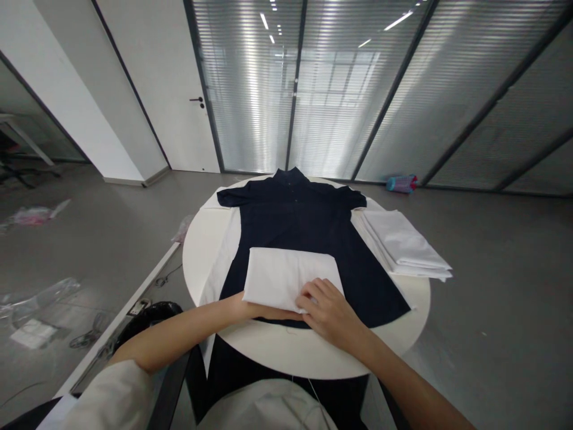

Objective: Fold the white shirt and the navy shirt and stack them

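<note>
Atop the navy shirt (290, 221), folded white cloth (286, 272) lies crosswise; right fingers (316, 291) pinch its near edge; left hand (273, 312): fingers hidden.

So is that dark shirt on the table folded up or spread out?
Spread out: the dark shirt lies flat, collar at the far end, both sleeves out sideways; a folded white cloth hides part of it.

My count on the tabletop
One round white table (286, 357), one navy short-sleeved shirt (293, 221), one folded white cloth bundle (280, 276), one stack of folded white fabric (405, 239); my bare hands, left (284, 313) and right (326, 307), make two.
</note>
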`<state>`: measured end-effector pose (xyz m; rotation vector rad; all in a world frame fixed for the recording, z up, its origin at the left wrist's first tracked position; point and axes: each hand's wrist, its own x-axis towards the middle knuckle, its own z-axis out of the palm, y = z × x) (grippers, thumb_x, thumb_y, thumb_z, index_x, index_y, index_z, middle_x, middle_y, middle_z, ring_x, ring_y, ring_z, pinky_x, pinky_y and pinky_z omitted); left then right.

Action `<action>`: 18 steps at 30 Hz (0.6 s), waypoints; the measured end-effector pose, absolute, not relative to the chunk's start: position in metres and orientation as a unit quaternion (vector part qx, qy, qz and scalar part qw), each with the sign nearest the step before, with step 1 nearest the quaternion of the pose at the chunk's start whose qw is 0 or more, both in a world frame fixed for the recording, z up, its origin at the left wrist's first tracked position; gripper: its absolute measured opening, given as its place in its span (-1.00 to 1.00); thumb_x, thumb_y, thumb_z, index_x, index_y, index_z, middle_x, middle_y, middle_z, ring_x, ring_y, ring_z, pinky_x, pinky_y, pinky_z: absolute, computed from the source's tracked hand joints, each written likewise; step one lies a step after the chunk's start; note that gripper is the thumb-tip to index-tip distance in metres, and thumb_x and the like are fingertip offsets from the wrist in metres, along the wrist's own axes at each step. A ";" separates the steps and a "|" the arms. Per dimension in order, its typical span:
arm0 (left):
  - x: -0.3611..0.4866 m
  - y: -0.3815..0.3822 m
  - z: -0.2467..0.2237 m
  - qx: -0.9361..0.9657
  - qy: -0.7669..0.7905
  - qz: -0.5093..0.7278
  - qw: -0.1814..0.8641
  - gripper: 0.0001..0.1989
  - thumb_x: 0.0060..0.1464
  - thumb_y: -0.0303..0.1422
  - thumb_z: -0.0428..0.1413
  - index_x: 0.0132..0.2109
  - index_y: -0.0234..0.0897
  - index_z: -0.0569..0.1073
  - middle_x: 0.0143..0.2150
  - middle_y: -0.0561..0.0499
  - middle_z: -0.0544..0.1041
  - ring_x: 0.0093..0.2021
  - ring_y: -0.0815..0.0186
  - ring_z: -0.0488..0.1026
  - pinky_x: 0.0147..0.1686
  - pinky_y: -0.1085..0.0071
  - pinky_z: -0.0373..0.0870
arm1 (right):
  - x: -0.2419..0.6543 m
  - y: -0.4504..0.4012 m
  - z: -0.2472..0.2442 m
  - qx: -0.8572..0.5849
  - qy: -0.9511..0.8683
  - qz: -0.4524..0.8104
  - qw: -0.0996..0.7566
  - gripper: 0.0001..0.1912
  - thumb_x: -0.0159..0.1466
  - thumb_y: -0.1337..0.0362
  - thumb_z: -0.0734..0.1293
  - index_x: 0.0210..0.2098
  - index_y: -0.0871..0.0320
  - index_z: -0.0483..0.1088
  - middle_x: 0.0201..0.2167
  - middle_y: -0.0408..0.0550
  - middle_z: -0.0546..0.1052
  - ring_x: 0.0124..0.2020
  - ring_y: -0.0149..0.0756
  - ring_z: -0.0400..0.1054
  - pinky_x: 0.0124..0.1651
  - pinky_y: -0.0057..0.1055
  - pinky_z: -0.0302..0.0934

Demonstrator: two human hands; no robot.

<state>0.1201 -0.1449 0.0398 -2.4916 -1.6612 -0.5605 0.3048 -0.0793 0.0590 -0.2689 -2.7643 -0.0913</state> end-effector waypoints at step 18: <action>0.035 -0.091 0.047 -0.851 -0.506 -0.122 -0.061 -0.33 0.32 -0.01 -0.04 0.46 -0.09 0.05 0.45 -0.16 0.12 0.40 0.04 0.15 0.33 0.00 0.06 | 0.304 -0.098 0.040 -0.176 -0.963 0.049 0.200 -0.83 0.29 0.22 0.41 -0.15 0.11 0.43 -0.18 0.05 0.45 -0.13 -0.08 0.29 -0.07 -0.15 0.25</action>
